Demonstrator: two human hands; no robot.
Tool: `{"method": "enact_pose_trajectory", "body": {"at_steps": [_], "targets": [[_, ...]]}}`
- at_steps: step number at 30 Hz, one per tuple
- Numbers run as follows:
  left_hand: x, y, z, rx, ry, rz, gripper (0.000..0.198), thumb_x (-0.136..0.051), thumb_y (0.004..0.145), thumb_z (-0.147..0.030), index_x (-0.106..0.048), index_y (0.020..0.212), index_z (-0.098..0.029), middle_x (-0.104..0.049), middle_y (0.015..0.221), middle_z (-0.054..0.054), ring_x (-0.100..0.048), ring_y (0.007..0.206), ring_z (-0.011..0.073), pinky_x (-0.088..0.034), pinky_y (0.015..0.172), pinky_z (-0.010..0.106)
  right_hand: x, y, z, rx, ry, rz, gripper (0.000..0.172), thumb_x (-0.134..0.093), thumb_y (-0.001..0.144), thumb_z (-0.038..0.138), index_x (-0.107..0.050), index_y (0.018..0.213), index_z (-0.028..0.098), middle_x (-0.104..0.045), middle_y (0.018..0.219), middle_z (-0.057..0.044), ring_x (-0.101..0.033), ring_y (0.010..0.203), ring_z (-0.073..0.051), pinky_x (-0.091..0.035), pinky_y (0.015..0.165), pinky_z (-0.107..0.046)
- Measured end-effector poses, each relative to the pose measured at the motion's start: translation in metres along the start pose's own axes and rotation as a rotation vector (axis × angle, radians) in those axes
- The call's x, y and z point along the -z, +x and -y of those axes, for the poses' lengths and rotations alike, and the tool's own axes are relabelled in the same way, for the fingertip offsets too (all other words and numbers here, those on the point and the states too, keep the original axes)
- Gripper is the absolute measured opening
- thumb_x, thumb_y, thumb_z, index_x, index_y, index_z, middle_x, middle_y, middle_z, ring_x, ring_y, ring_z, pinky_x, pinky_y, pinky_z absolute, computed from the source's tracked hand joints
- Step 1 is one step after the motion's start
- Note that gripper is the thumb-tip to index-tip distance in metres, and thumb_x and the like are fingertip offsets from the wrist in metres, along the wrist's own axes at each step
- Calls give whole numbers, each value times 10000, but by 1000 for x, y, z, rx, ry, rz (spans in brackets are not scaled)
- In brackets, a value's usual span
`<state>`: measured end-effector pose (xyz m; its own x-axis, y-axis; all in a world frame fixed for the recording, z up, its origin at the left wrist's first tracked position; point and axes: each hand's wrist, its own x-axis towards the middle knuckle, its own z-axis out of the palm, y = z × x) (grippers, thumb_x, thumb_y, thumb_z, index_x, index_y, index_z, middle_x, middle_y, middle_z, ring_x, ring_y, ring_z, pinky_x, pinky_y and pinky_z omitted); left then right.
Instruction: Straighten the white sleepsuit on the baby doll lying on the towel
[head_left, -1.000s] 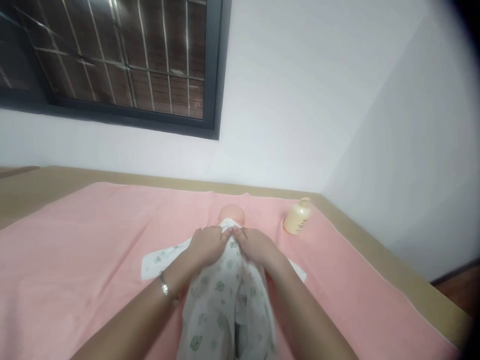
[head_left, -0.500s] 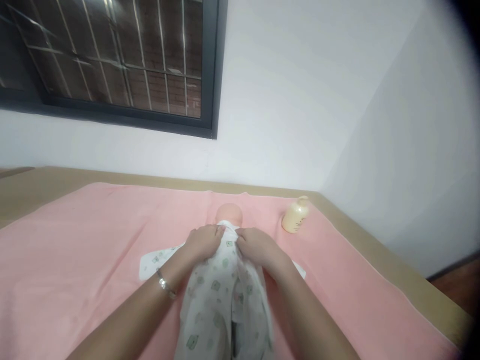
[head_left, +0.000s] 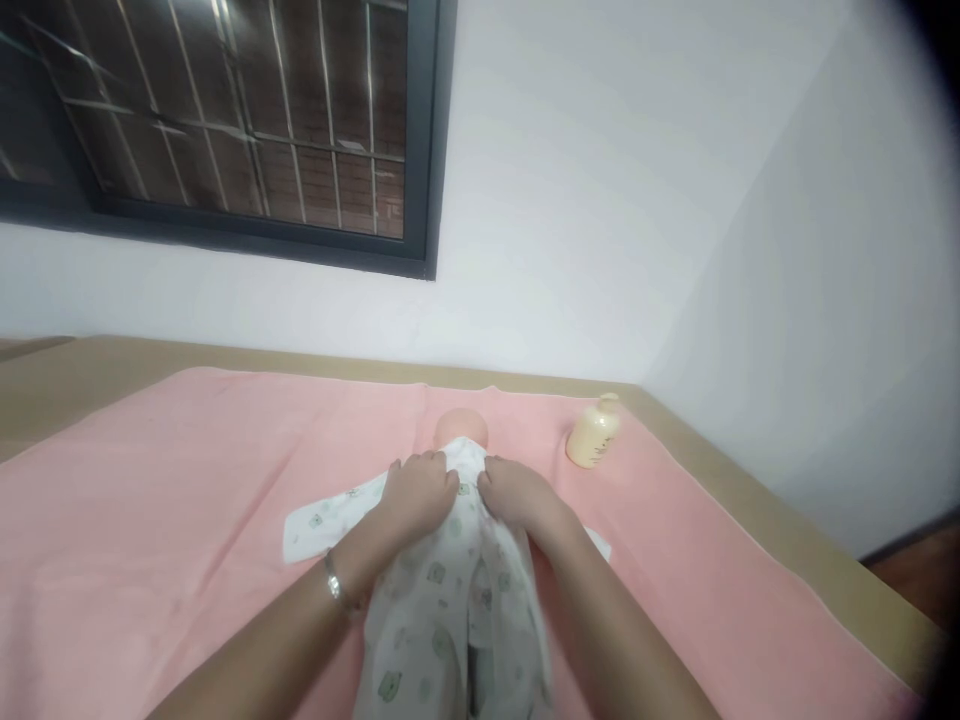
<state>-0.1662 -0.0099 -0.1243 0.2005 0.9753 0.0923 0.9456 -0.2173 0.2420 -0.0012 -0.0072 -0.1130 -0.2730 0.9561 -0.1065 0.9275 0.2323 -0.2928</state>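
A baby doll (head_left: 460, 424) lies on its back with its bald head toward the wall. White baby clothes (head_left: 431, 610) with small green prints cover its body, and one sleeve stretches out flat at the left. Below the neck, my left hand (head_left: 420, 492) has its fingers closed on the left side of the clothes' front. Opposite it, my right hand (head_left: 519, 492) grips the right side near the collar. A narrow strip of the cloth shows between the two hands. The doll's face is not visible from here, and my right forearm covers most of the other sleeve.
A pink sheet (head_left: 217, 470) with a few creases lies under the doll. To the right of the head stands a pale yellow bottle (head_left: 593, 432). The tan surface edge (head_left: 720, 490) meets a white wall (head_left: 555, 200), and a barred window (head_left: 247, 130) is at upper left.
My hands have moved slightly apart and a little down from the collar. More of the white cloth at the neck shows between them.
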Motion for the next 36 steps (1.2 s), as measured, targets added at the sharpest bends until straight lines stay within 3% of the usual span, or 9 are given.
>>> {"method": "enact_pose_trajectory", "body": {"at_steps": [5, 11, 15, 22, 30, 36], "targets": [[-5, 11, 10, 60, -154, 45, 451, -246, 908, -411, -616, 1058, -201, -642, 1132, 114, -589, 1002, 263, -411, 849, 385, 2, -6, 6, -46, 28, -5, 346, -340, 891, 272, -604, 1056, 122, -623, 1116, -175, -607, 890, -249, -406, 672, -301], [-2, -3, -4, 17, 35, 21, 401, -273, 896, -356, -579, 1058, -154, -614, 1152, 159, -542, 1059, 302, -330, 939, 516, -11, 20, -12, -28, 103, -21, 461, -226, 955, 323, -621, 1045, 103, -649, 1083, -174, -604, 969, -251, -412, 775, -312], [0, -5, -5, 13, 41, 13, 379, -286, 885, -330, -580, 1048, -154, -621, 1130, 156, -546, 1045, 303, -296, 958, 554, -9, 17, -9, -52, 101, -22, 479, -213, 960, 327, -618, 1044, 86, -643, 1082, -194, -605, 959, -255, -415, 763, -314], [-9, 9, 6, 91, -128, 38, 468, -252, 906, -452, -605, 1060, -187, -628, 1158, 131, -562, 1068, 288, -385, 913, 426, 2, -5, 8, -30, 51, -20, 375, -299, 932, 325, -608, 1001, 126, -639, 1061, -167, -599, 909, -248, -415, 714, -305], [-6, 14, 9, 132, -199, 67, 564, -292, 865, -595, -615, 1078, -185, -661, 1105, 130, -598, 1025, 306, -423, 850, 405, -17, 23, -13, -115, 193, -20, 703, -162, 931, 603, -627, 1076, 96, -638, 1095, -197, -603, 966, -285, -419, 776, -350], [-9, 16, 16, 118, -256, 65, 555, -306, 861, -612, -577, 1108, -196, -657, 1084, 119, -611, 963, 287, -439, 771, 367, -28, 33, -20, -118, 138, -72, 747, -102, 931, 613, -635, 1071, 110, -647, 1063, -181, -598, 960, -277, -402, 765, -343]]}}
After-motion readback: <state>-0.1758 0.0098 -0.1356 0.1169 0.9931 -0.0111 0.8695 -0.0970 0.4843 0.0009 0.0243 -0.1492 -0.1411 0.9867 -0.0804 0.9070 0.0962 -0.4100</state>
